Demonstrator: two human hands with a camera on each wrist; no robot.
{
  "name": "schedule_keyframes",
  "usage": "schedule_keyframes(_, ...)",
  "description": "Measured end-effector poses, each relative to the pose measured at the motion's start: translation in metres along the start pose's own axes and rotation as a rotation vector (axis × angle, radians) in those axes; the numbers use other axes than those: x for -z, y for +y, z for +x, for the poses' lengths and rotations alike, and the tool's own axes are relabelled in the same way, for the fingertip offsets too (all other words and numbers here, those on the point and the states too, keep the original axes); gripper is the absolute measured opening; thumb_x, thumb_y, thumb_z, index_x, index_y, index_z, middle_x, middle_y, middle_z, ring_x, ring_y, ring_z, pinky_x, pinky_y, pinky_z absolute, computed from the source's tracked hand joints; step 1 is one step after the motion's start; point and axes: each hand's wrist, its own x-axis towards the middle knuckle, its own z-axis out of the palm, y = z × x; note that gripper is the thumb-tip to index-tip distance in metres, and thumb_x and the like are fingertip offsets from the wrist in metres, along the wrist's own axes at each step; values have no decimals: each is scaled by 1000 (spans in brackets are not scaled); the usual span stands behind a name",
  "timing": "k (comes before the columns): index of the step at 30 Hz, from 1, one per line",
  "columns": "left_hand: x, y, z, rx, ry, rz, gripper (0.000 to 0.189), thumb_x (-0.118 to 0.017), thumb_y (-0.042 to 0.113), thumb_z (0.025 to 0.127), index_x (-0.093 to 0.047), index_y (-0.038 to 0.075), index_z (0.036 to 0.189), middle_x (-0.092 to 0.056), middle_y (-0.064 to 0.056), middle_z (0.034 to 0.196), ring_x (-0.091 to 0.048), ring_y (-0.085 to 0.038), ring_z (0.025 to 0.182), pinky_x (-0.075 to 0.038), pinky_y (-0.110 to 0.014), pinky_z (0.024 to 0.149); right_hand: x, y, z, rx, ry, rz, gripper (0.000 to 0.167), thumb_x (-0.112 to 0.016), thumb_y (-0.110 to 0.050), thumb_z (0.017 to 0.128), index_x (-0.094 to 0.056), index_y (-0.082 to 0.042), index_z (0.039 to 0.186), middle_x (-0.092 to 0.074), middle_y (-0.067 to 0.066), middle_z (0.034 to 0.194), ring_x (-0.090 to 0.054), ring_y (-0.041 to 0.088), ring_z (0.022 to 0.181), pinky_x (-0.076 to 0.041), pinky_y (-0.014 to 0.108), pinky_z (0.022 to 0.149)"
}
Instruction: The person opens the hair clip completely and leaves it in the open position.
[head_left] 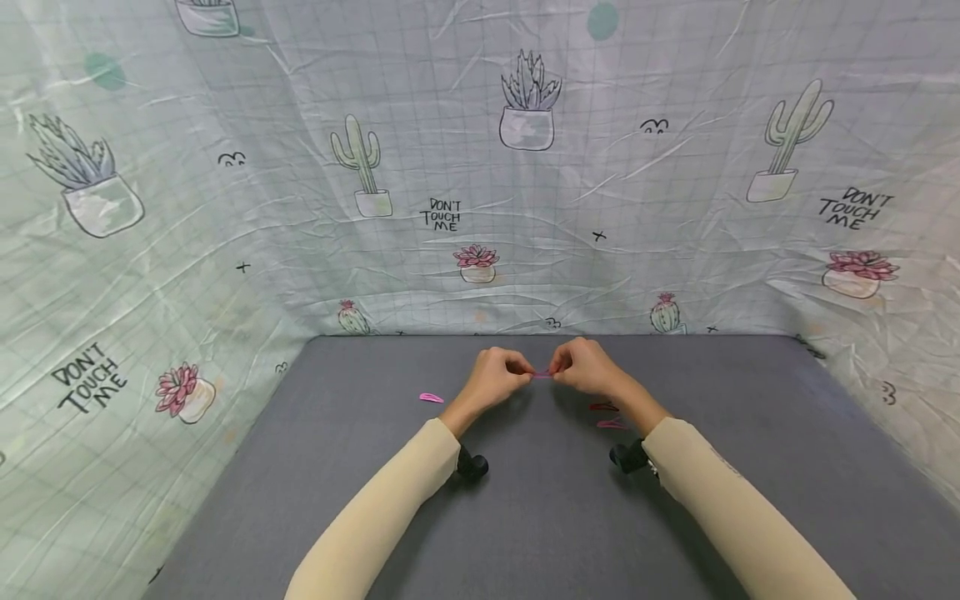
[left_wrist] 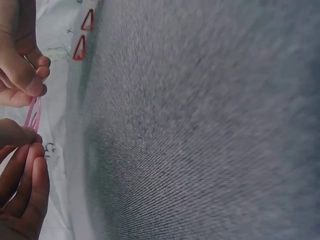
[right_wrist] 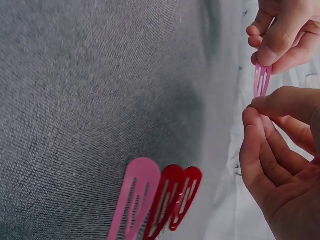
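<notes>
A pink snap hair clip (head_left: 542, 374) is stretched between both hands above the far middle of the table. My left hand (head_left: 498, 373) pinches one end of it between thumb and fingertips. The other end sits between the thumb and fingers of my right hand (head_left: 584, 367). In the right wrist view the slots of the held clip (right_wrist: 268, 76) show, with its two ends hidden under the fingertips. A second pink clip (head_left: 431, 397) lies on the table to the left of my left hand.
Beside the right forearm lie red hair clips (head_left: 603, 407) and another pink clip (head_left: 611, 423); the right wrist view shows two red ones, the nearer red clip (right_wrist: 170, 180) next to the pink. A patterned curtain (head_left: 480, 167) hangs behind the grey table (head_left: 525, 517).
</notes>
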Motion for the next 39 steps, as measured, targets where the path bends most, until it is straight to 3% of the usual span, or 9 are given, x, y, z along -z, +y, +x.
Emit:
schedule_keyframes(6,-7,-7,8,31,-47,38,8,-78,12,88,-84,15,90,-79,1,84,-63,-3,68,-51,-20,64,-4,9,6,-35,-14,-48,7,-73,-3,84,-79,-6,86,-75,3,78,-61,14,68,-49,28,62)
schedule_keyframes(13,-14,-12,7,23,-95,93,6,-78,11,88,-84,12,90,-80,0,85,-64,-5,72,-52,-21,67,-13,14,9,-66,-49,-109,8,-74,-4,81,-80,-8,84,-75,0,77,-58,13,65,-47,27,60)
schedule_keyframes(21,-15,-11,7,37,-115,103,5,-80,11,88,-84,10,91,-80,-1,85,-66,-7,72,-52,-22,67,-17,11,12,-64,-76,-172,6,-75,-4,80,-78,-9,80,-73,1,77,-60,14,66,-47,27,59)
schedule_keyframes(39,-11,-5,5,75,-122,109,7,-83,14,87,-84,11,93,-81,-1,88,-69,-11,79,-56,-26,73,-14,10,13,-83,-66,-183,4,-79,-6,78,-79,-9,81,-74,1,79,-61,16,68,-49,29,62)
